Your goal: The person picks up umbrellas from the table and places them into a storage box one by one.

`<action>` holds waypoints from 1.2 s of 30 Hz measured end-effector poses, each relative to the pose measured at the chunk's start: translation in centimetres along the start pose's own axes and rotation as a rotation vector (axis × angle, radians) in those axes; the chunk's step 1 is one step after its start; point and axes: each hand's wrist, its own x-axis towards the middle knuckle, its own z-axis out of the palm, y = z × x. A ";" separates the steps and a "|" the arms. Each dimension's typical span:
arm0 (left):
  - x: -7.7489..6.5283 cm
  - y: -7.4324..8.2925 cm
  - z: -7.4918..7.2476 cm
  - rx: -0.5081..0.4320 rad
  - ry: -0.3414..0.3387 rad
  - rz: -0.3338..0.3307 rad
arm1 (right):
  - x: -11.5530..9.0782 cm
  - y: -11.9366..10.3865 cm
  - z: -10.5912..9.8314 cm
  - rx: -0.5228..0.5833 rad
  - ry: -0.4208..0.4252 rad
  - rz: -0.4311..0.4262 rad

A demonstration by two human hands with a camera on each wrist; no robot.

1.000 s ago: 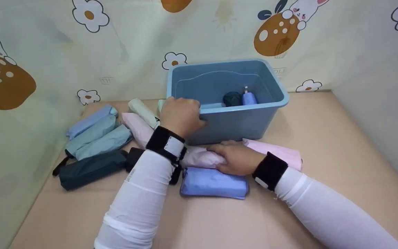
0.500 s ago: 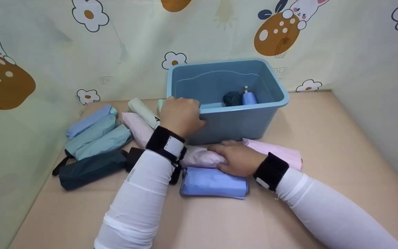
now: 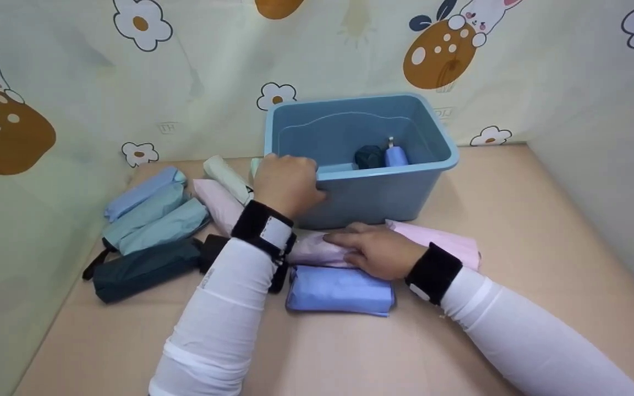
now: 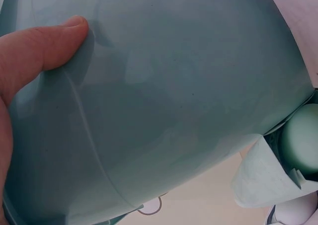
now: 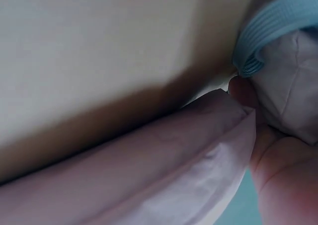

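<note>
My left hand [image 3: 289,184] grips the near left rim of a blue-grey plastic bin [image 3: 375,192]. In the left wrist view its thumb [image 4: 59,38] lies against the bin's wall. My right hand [image 3: 380,250] rests at the right end of a mauve folded umbrella [image 3: 317,248], with the index finger stretched over its top. Just in front of it lies a blue folded umbrella [image 3: 340,290]. A pink folded umbrella [image 3: 441,240] sits beside the right hand, by the bin. The right wrist view shows part of that hand [image 5: 285,170] between two umbrellas, one with a blue strap [image 5: 268,34].
Several folded umbrellas lie at the left, among them a dark green one [image 3: 146,269], a teal one [image 3: 165,225] and a pale pink one [image 3: 218,203]. Inside the bin are a dark item [image 3: 369,157] and a blue item [image 3: 395,155]. A patterned cloth wall [image 3: 212,71] stands behind.
The right hand's index finger and thumb have shifted slightly on the mauve umbrella, the index reaching farther left. The left hand and the bin stay put.
</note>
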 end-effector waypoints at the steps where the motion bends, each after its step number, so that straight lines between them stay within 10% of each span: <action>1: 0.0 0.0 0.0 -0.002 0.002 0.000 | 0.0 0.0 0.0 -0.008 0.000 -0.001; 24: -0.1 0.1 -0.2 -0.018 -0.001 -0.002 | 0.7 -0.2 0.0 -0.114 0.044 0.029; 36: -0.1 0.1 -0.2 0.008 0.010 0.010 | -0.5 -0.8 -4.2 -0.058 0.178 -0.055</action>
